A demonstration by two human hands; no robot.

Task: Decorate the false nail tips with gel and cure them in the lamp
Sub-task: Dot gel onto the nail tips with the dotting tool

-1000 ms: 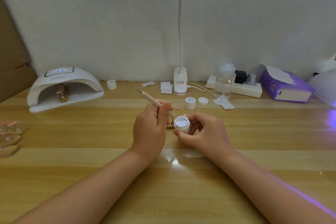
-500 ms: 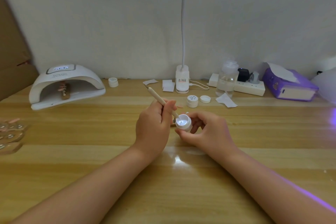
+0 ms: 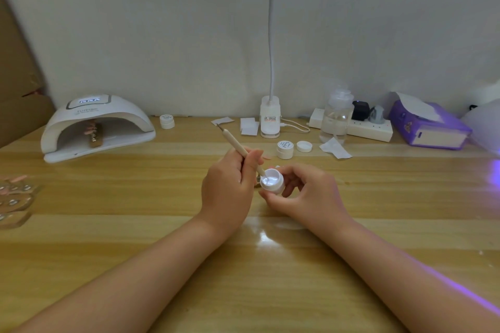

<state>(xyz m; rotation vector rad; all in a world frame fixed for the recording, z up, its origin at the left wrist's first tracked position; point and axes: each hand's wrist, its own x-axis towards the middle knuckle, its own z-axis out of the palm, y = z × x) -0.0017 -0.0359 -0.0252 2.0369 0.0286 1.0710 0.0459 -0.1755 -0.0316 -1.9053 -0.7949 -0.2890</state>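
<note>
My left hand [image 3: 228, 186] grips a beige dotting pen [image 3: 235, 144], its lower tip dipped into a small open white gel pot [image 3: 272, 180]. My right hand [image 3: 305, 192] holds that pot, tilted toward me, just above the wooden desk [image 3: 243, 278]. The white curing lamp [image 3: 94, 127] stands at the back left with a holder of pink nail tips [image 3: 93, 134] inside it. More nail tips on clear stands [image 3: 13, 194] lie at the left edge.
Behind my hands sit a closed gel pot [image 3: 285, 149] and a loose white lid [image 3: 304, 146]. Another pot [image 3: 167, 121] stands near the curing lamp. A desk lamp base [image 3: 269, 119], a clear bottle [image 3: 336, 119], a power strip [image 3: 370, 130], paper pieces and a purple tissue box [image 3: 430, 127] line the back.
The pen tip has gone down into the gel pot. Both hands and the pot stay in nearly the same spot, and the view has shifted slightly.
</note>
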